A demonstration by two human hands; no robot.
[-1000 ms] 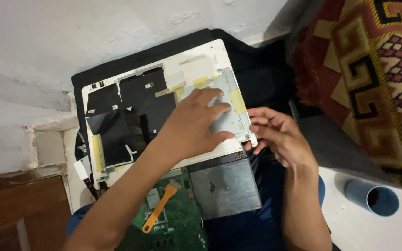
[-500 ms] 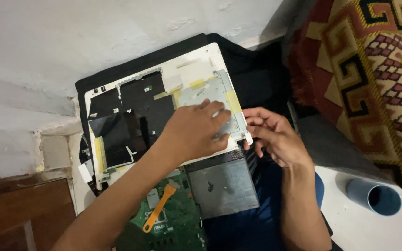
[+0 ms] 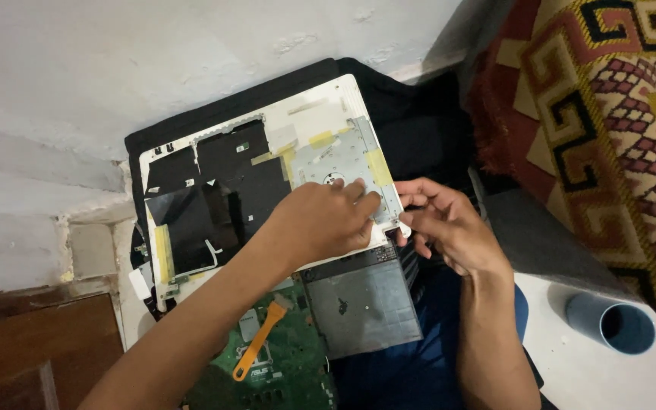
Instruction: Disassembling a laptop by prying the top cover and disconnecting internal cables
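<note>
Palm of the left hand [image 3: 320, 224] presses flat, fingers spread, on the white laptop shell [image 3: 267, 182]; the right hand [image 3: 449, 228] pinches its near corner beside the grey metal drive [image 3: 362, 300]. Best to lift evenly without flexing.

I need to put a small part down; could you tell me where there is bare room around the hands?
Bare white floor lies between the right hand and the blue cup. The lap is crowded: the white panel, grey metal plate, green circuit board and orange tool.
</note>
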